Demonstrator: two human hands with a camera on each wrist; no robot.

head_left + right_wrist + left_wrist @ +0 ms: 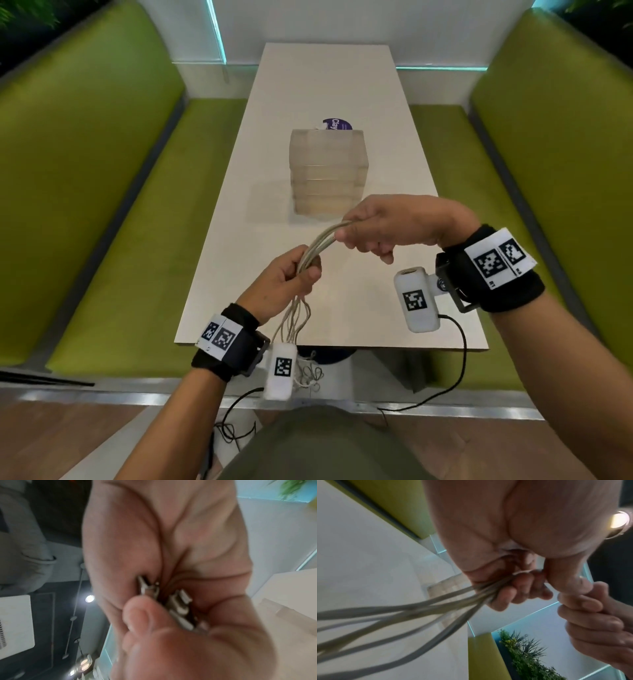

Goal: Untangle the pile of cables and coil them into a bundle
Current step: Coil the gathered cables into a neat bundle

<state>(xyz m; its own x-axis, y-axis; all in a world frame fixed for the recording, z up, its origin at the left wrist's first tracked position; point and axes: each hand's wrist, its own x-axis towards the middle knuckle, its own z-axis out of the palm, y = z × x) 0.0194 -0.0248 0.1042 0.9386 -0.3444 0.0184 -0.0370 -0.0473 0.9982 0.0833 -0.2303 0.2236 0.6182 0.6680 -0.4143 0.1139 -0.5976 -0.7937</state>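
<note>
Several pale grey cables run as one bunch between my two hands above the near half of the white table. My left hand grips the bunch, and the loose ends hang below it in a tangle past the table's front edge. My right hand grips the upper end of the bunch. In the right wrist view its curled fingers close round the cables' metal plugs. In the left wrist view the cables fan out from the left hand.
A clear plastic box stands mid-table just beyond my hands, with a purple round label behind it. Green benches flank the table on both sides. Black sensor leads hang from my wrists.
</note>
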